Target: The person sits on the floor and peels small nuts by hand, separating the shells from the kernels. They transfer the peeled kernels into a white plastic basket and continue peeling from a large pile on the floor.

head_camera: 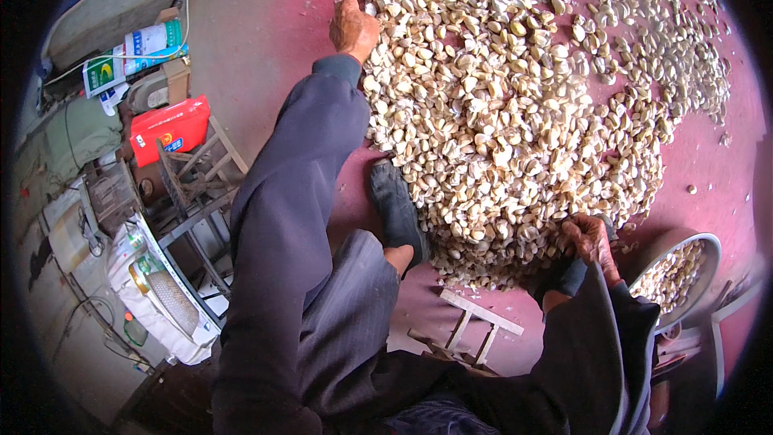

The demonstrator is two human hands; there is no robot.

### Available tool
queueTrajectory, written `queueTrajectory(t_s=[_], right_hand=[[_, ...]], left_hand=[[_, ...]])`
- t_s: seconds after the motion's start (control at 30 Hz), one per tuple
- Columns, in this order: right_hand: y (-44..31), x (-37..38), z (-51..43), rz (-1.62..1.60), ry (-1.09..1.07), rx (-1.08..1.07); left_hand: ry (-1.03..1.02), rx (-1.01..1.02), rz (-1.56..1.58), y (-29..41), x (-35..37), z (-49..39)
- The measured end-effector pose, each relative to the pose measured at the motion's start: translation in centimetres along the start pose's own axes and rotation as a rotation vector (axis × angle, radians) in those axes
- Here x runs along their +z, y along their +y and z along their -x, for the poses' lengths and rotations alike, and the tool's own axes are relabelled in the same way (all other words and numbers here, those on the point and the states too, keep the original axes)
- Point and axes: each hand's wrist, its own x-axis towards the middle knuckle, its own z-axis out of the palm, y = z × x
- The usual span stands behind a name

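Note:
A broad heap of whitish garlic cloves (483,127) with papery skins lies on the red floor. My left hand (353,24) rests at the heap's upper left edge, its index finger stretched out; no clove shows in its grasp. At the heap's lower right edge, beside my dark shoe, is my right hand (589,240), its fingers bent close together; whether a clove is between them cannot be told. A round metal basin (712,254) holding more cloves stands just right of my right hand.
Behind my feet stands a small wooden stool (481,312). On the left are a red package (170,130), a wooden frame (205,163), a white sack (136,290) and printed bags (153,39). More cloves (676,42) are spread thinly at the upper right.

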Motion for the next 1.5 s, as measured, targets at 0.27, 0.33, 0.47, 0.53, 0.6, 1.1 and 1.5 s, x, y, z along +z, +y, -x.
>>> queueTrajectory(t_s=[0.27, 0.33, 0.47, 0.53, 0.6, 1.1, 1.5], right_hand=[[-0.7, 0.1, 0.2, -0.014, -0.023, -0.001], [-0.6, 0.1, 0.2, -0.015, -0.023, -0.001], [-0.3, 0.2, 0.2, -0.028, -0.015, -0.008], [-0.2, 0.2, 0.1, -0.025, -0.011, -0.005], [-0.4, 0.3, 0.1, -0.026, -0.009, 0.008], [0.7, 0.1, -0.3, 0.0, 0.006, -0.023], [-1.0, 0.2, 0.5, -0.015, -0.008, 0.033]], left_hand=[[-0.255, 0.075, 0.066, 4.1, 1.9, 0.7], [-0.377, 0.016, 0.101, 6.4, 2.4, 3.0], [-0.186, 0.423, 0.071, 9.4, 3.0, 8.5], [-0.36, 0.459, 0.169, 10.7, 3.5, 10.6], [-0.269, 0.648, 0.177, 11.7, 3.9, 13.3], [0.017, 0.22, 0.075, 0.3, 0.8, 5.9], [-0.28, 0.542, 0.186, 4.0, 0.1, 15.3]])
